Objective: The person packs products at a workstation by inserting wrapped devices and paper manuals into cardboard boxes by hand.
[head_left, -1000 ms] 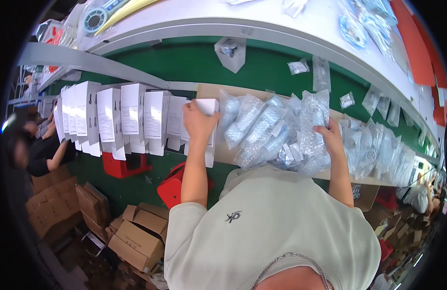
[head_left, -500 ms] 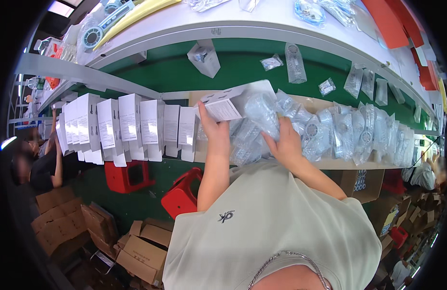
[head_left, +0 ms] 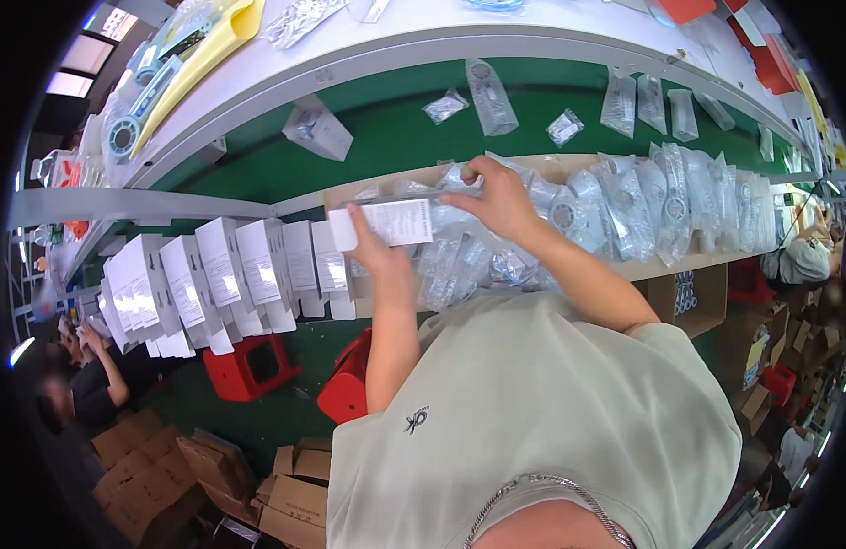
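A slim white carton [head_left: 394,222] lies level in front of me, a printed side facing up toward me. My left hand [head_left: 373,249] is closed round its left part, thumb on the near face. At the carton's right end my right hand [head_left: 501,197] has its thumb against the edge and its fingers curled over the far side. Whatever is inside the carton is hidden. Below and right of it lie clear plastic bags with light-coloured, fan-like devices [head_left: 567,215]. To the left stands a row of white cartons [head_left: 258,265], the nearest beside my left wrist.
A shelf edge [head_left: 423,50] runs above the green bench surface [head_left: 386,110]. On the green stand an open white carton [head_left: 320,128] and several small bagged items [head_left: 446,107]. Red stools [head_left: 249,366] and brown cardboard boxes [head_left: 295,503] are below. Another person [head_left: 98,375] works at far left.
The carton has moved left and turned level, its raised flap now down. The bagged device at its opening is no longer visible. My right hand has moved left onto the carton's end.
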The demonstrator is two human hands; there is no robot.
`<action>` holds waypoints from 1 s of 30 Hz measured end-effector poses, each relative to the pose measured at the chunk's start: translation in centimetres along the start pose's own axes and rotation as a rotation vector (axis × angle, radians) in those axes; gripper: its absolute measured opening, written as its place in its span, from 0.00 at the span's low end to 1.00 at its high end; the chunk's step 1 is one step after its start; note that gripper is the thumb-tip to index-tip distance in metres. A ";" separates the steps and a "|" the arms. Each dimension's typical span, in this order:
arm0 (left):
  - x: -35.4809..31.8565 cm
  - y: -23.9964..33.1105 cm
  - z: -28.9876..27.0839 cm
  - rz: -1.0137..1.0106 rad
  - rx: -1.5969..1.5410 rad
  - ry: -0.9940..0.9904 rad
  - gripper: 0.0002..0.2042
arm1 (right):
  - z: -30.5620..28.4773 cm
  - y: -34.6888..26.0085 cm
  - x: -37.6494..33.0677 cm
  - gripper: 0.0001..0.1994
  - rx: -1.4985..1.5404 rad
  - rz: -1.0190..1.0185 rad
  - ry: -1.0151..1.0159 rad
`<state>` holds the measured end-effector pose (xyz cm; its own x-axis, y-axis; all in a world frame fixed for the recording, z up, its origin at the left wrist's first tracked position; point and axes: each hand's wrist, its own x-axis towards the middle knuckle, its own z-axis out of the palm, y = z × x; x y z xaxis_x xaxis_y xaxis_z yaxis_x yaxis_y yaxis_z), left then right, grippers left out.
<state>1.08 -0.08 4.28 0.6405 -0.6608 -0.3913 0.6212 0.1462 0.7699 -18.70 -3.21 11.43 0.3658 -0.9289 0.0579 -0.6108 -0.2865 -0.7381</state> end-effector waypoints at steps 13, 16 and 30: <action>2.5 0.1 -3.8 -0.158 -0.223 0.148 0.24 | 2.0 1.4 0.9 0.17 0.263 0.171 0.043; 3.1 0.0 -3.9 -0.103 -0.200 0.179 0.25 | 1.8 1.7 0.4 0.21 0.417 0.164 -0.045; 0.9 -1.2 1.5 0.011 0.010 0.151 0.23 | 2.5 -0.4 2.0 0.15 0.344 0.222 0.120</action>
<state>0.25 -1.98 3.78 0.7085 -0.5409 -0.4532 0.6093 0.1449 0.7796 -15.96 -4.37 10.15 0.1552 -0.9857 -0.0650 -0.3887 -0.0004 -0.9214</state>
